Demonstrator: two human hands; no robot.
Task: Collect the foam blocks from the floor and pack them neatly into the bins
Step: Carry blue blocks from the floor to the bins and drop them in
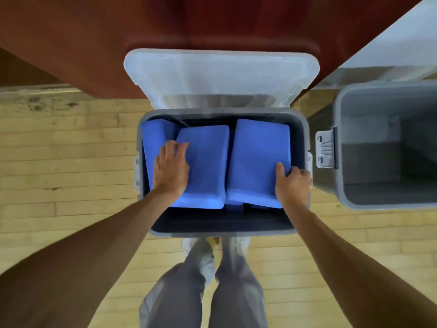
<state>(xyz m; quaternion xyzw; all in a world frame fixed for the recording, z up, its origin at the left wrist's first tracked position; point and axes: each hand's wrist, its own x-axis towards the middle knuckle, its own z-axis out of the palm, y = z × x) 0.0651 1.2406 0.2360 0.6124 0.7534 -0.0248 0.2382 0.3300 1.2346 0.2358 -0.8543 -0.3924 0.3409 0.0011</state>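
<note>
The left hand (171,166) lies on the middle block (205,166), its fingers (179,146) bent and curled over that block's left long edge. The fingertips dip toward the gap where the left block (152,138) stands on its side just beyond them. The right hand (294,183) grips the right block (257,157) at its near right corner, with the thumb on top and the other fingers wrapped out of sight under the edge. All the blue foam blocks in view sit inside the grey bin (222,232). More blue shows beneath both sets of fingers, so these two seem to form an upper layer, and neither lies quite square. The foam is probably very light and a little springy, with a matte skin that should not slip, so a light pinch is likely enough. A hard squeeze would only dent it. The best holds seem to be the long edges and corners, where the fingers already are, since the broad faces give nothing to close on. Each block can probably be slid sideways from the fingertips and pressed flat with the palm. Ahead of the fingers the clear lid (220,74) stands open. Out past the right hand's knuckles a second bin (340,138) stands on the wooden floor (71,162) with no blocks in the part of it that shows.
</note>
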